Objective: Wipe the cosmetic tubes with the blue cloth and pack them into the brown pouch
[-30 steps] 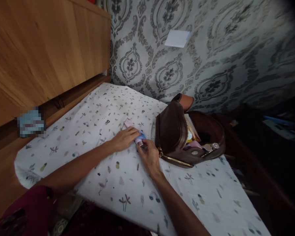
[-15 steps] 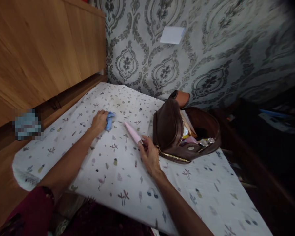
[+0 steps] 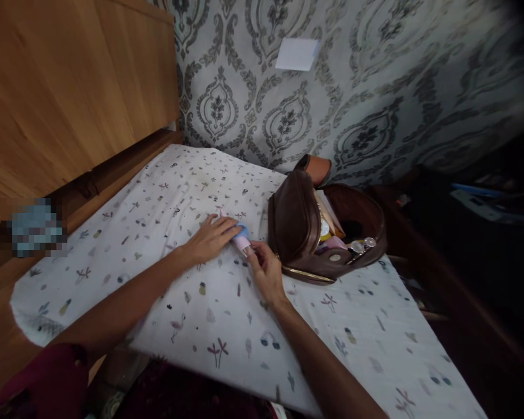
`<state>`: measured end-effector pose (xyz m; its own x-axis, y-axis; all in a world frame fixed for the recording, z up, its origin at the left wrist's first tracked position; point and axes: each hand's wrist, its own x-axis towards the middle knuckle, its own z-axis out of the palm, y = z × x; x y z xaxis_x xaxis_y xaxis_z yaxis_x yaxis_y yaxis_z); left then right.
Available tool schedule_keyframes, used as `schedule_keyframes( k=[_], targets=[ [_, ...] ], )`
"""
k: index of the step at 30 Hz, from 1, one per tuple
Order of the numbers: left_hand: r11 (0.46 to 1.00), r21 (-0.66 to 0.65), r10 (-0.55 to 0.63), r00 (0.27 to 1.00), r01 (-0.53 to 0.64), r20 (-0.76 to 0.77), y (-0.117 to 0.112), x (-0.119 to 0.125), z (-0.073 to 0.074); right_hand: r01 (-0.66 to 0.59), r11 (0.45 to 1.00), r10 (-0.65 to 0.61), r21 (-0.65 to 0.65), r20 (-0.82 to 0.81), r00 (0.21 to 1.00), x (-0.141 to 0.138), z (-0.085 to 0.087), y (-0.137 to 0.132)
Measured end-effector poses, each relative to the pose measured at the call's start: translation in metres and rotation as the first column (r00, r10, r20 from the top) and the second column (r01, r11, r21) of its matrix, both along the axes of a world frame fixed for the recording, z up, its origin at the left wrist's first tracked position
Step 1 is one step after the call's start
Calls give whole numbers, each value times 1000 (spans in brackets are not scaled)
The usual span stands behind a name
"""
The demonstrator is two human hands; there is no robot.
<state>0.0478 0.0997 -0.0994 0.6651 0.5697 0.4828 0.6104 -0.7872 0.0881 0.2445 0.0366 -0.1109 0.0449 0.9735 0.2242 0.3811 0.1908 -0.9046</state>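
Note:
My left hand lies on a slim pink tube-shaped thing on the patterned white cloth, pressing a small blue cloth onto it with closed fingers. My right hand pinches the near end of the pink thing, close to the brown bag. Most of the pink thing is hidden under the left hand.
The open brown leather bag holds several small items and a metal clasp. A wooden cabinet stands at the left, patterned wallpaper behind with a white note. Dark clutter fills the right side.
My left hand, which had carried the blue cloth away to the left half a second ago, has come back onto the pink thing. The right hand kept its hold on the near end.

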Motion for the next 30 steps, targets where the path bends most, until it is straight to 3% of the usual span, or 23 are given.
schedule_keyframes(
  k=[6,10,14,18,22,24,26,30],
  targets=[
    [984,-123,149,971,-127,185,29,-37,-6,-72,959,-47,-274,-404,914,-2,7,0],
    [976,-173,173,950,-130,261,29,-37,-9,-174,905,-73,-389,-544,836,-4,14,-1],
    [986,-162,81,968,-43,237,14,-17,-9,-188,896,-77,-401,-558,826,-5,19,-2],
    [984,-129,-84,962,120,258,-9,7,-2,-178,917,-36,-357,-518,855,-7,21,-3],
    [970,-114,-184,954,215,236,-17,15,1,-172,929,-3,-327,-472,882,-6,19,-3],
    [979,-129,-129,971,157,201,-10,9,-3,-147,935,-8,-322,-433,901,-4,16,-2],
    [987,-158,3,986,24,168,1,-2,-8,-104,948,-14,-300,-369,929,-1,12,0],
    [949,-224,261,952,-222,159,19,-22,-16,-12,975,-39,-220,-226,973,5,7,3]
  ],
)
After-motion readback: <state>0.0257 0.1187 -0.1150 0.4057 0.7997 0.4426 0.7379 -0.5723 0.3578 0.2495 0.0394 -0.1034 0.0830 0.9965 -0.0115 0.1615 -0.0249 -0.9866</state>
